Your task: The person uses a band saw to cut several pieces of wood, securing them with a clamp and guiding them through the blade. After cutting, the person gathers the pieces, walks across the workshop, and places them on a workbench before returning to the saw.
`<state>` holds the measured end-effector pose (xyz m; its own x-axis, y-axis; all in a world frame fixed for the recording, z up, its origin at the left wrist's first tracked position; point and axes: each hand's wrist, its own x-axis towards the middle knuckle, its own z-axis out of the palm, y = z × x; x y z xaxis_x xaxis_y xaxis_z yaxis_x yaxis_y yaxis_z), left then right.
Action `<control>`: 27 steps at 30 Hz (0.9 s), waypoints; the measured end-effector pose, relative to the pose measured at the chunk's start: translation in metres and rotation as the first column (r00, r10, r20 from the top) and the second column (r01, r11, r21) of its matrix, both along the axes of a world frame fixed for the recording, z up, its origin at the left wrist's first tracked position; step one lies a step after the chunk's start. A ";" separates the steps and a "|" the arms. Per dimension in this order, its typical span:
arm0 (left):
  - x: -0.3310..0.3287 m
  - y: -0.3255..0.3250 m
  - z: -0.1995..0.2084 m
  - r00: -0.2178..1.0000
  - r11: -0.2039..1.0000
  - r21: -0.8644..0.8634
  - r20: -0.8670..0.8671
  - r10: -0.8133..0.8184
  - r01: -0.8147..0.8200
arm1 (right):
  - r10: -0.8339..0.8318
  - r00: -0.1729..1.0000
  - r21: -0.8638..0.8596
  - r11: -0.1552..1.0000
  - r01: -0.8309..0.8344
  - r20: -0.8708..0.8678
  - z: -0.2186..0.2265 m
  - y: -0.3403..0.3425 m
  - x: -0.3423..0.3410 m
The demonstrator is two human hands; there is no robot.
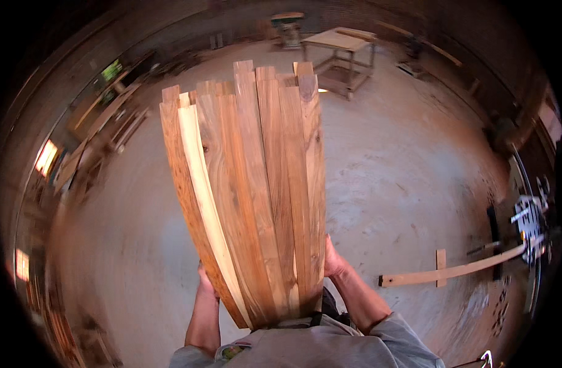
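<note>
A broad stack of long wooden boards (241,196) rests across my forearms, its near ends against my body and its far ends reaching out ahead. Most are brown; one pale cream board (202,165) lies near the left side. Their far ends are uneven, with lower boards showing beneath the top layer. My left hand (206,283) grips the stack's left edge from below, its fingers mostly hidden under the wood. On the opposite edge, my right hand (333,257) holds the boards from the side, with its fingers curled out of sight underneath.
A wooden table (339,40) stands far ahead, beside a green machine (287,27). Timber (103,116) lines the left wall. To my right, a long plank (452,270) extends from metal equipment (529,224) above the dusty concrete floor (391,178).
</note>
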<state>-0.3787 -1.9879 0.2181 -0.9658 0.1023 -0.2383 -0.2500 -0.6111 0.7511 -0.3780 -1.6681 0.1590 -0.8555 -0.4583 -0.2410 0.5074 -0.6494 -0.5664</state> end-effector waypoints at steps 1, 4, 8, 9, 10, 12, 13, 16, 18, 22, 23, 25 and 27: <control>-0.028 0.008 0.002 0.999 1.000 -0.027 0.042 -0.014 0.015 | -0.066 0.998 0.025 0.998 0.066 0.000 0.011 0.003 -0.011; -0.108 0.016 0.004 0.979 0.977 -0.073 -0.037 -0.201 0.198 | -0.198 0.971 0.035 0.980 0.195 0.136 0.027 0.009 -0.060; -0.223 0.045 -0.006 0.939 0.938 -0.041 -0.008 -0.344 0.343 | -0.324 0.944 0.121 0.941 0.314 0.064 -0.009 0.035 -0.143; -0.252 0.062 -0.002 0.942 0.943 -0.033 -0.054 -0.331 0.330 | -0.337 0.936 0.114 0.939 0.326 0.098 -0.008 0.043 -0.169; -0.275 0.066 0.001 0.935 0.935 -0.060 -0.046 -0.351 0.349 | -0.340 0.926 0.094 0.940 0.328 0.163 0.011 0.045 -0.184; -0.325 0.085 -0.001 0.914 0.914 -0.069 -0.041 -0.404 0.401 | -0.370 0.903 0.084 0.929 0.360 0.217 0.015 0.061 -0.219; -0.349 0.102 0.000 0.900 0.900 -0.041 -0.037 -0.435 0.433 | -0.388 0.900 0.090 0.922 0.377 0.199 0.003 0.075 -0.241; -0.427 0.152 0.007 0.863 0.864 0.007 -0.057 -0.502 0.504 | -0.447 0.867 0.085 0.894 0.439 0.221 0.005 0.117 -0.304; -0.474 0.189 0.009 0.838 0.841 -0.003 -0.078 -0.540 0.542 | -0.500 0.841 0.077 0.865 0.495 0.208 0.007 0.146 -0.342; -0.607 0.266 -0.019 0.754 0.752 0.058 -0.033 -0.656 0.657 | -0.585 0.806 0.096 0.811 0.577 0.096 0.007 0.211 -0.424; -0.631 0.289 -0.018 0.757 0.753 0.083 -0.039 -0.652 0.653 | -0.594 0.802 0.115 0.803 0.585 0.067 0.015 0.233 -0.451; -0.689 0.337 -0.017 0.704 0.704 -0.009 0.011 -0.710 0.711 | -0.716 0.688 0.092 0.698 0.710 0.122 0.044 0.262 -0.490; -0.738 0.375 -0.024 0.646 0.643 0.204 0.058 -0.761 0.738 | -0.783 0.605 0.022 0.613 0.789 0.146 0.040 0.295 -0.522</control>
<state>-1.1165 -1.6128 0.1936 -0.5028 0.8220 -0.2676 -0.7574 -0.2697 0.5946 -0.8997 -1.3735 0.1993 -0.8533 0.3644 -0.3731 -0.1454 -0.8533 -0.5007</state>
